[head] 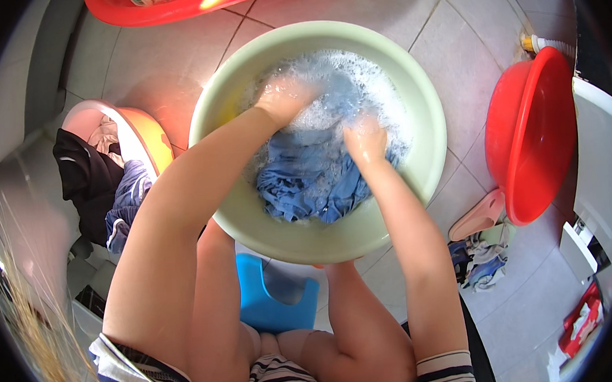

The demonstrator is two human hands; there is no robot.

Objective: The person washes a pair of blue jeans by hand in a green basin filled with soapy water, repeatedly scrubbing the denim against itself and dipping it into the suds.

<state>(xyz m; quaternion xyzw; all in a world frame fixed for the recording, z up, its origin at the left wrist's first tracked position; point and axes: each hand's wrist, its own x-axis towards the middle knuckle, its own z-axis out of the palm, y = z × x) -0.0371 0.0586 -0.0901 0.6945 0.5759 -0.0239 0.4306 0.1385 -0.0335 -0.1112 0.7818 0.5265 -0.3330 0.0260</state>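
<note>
A pale green plastic basin [309,248] stands on the floor before me, holding sudsy water [389,91]. A wet blue garment [305,186] lies bunched in it, partly under the foam. My right hand [367,137] is closed in a fist on the cloth, right of the basin's middle. Farther up and to the left, my left hand [287,95] is in the suds beside a submerged blue stretch of fabric. Motion blur and foam hide its fingers, so its grip is unclear.
A yellow-orange basin [152,132] at left overflows with dark and blue clothes [92,178]. At right, a red basin [539,140] stands on edge near a pink slipper [478,214] and crumpled cloths [481,261]. Another red basin [179,12] is ahead. A blue plastic stool [276,303] shows between my legs.
</note>
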